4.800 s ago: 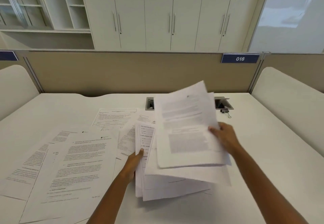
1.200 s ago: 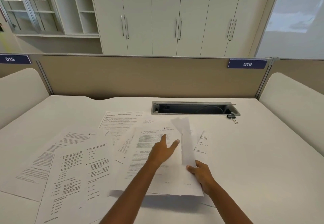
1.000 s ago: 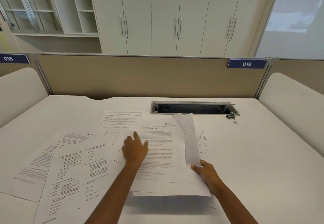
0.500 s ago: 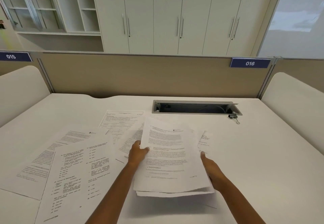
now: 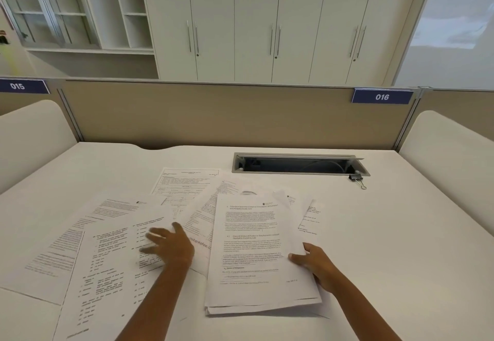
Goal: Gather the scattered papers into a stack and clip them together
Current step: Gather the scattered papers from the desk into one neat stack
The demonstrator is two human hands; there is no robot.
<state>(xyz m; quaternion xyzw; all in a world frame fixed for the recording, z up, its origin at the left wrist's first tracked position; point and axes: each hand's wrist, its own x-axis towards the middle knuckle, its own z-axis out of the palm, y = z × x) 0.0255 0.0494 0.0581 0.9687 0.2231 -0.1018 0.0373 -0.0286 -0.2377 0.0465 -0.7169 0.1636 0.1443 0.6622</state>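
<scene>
A rough stack of printed papers (image 5: 251, 249) sits in front of me, its lower edge raised off the white desk (image 5: 401, 247). My right hand (image 5: 314, 264) grips the stack's right edge, thumb on top. My left hand (image 5: 168, 247) lies with spread fingers on a loose printed sheet (image 5: 107, 268) to the left. More loose sheets fan out behind and to the left, among them a form page (image 5: 184, 180) further back. A black binder clip (image 5: 357, 179) lies by the right end of the cable slot, away from both hands.
An open cable slot (image 5: 294, 165) is cut into the desk behind the papers. A beige partition (image 5: 208, 116) closes off the back, with rounded white side panels left and right. Cupboards stand beyond.
My left hand has let go of the stack's left edge and moved left onto a loose sheet. The right hand still holds the stack, which has dropped lower.
</scene>
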